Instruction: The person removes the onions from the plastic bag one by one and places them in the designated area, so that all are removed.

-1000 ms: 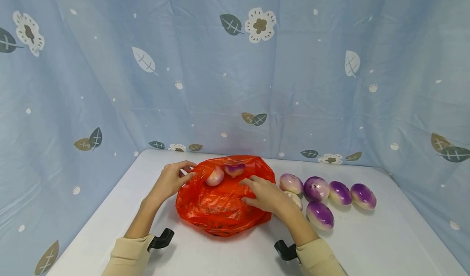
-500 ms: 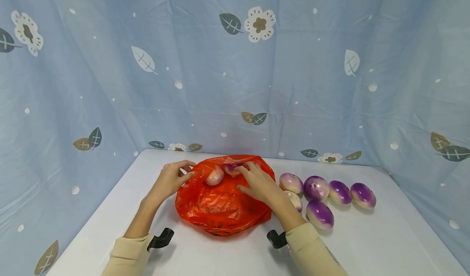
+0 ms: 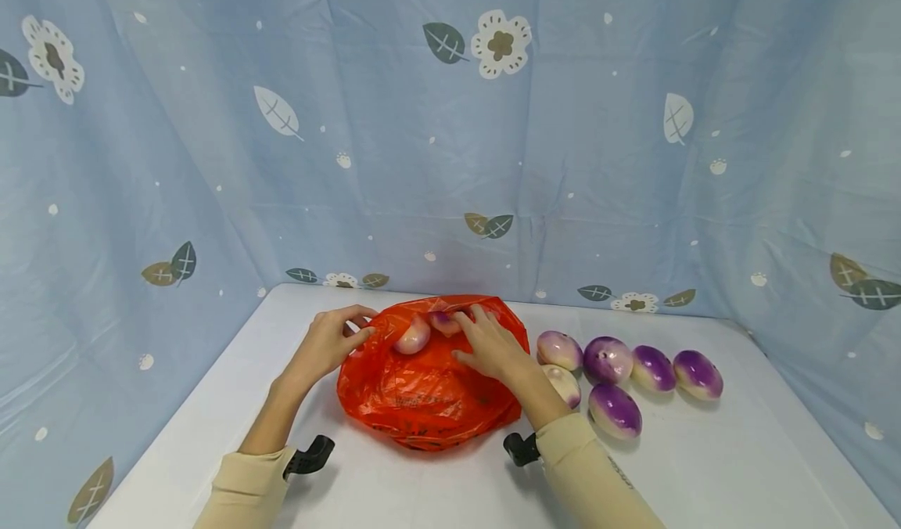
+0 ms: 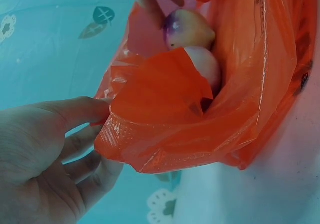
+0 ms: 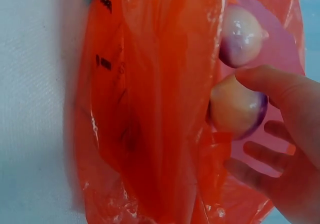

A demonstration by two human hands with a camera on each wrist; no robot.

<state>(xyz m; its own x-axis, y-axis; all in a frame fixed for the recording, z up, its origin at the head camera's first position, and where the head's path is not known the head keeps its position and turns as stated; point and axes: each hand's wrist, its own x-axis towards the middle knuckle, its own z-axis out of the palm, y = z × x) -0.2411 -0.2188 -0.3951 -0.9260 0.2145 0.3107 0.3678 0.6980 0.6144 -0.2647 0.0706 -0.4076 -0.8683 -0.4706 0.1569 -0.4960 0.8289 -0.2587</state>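
A red plastic bag (image 3: 429, 396) lies on the white table with its mouth spread. Inside its mouth show a pale pinkish turnip (image 3: 412, 336) and a purple-and-white turnip (image 3: 442, 322). My left hand (image 3: 329, 345) pinches the bag's left rim between thumb and fingers, as the left wrist view (image 4: 65, 149) also shows. Reaching over the mouth, my right hand (image 3: 493, 347) has its fingers spread and bent around the purple-and-white turnip (image 5: 237, 109). The thumb overlaps that turnip in the right wrist view; whether it presses on it is unclear.
To the right of the bag lie several purple-and-white turnips (image 3: 607, 360) in a loose group. One pale turnip (image 3: 563, 384) is partly hidden by the right forearm. A blue patterned curtain (image 3: 436, 138) hangs behind and beside the table (image 3: 732, 451).
My right hand has moved left and farther into the bag's mouth, up to the purple-and-white turnip. The left hand has stayed on the rim.
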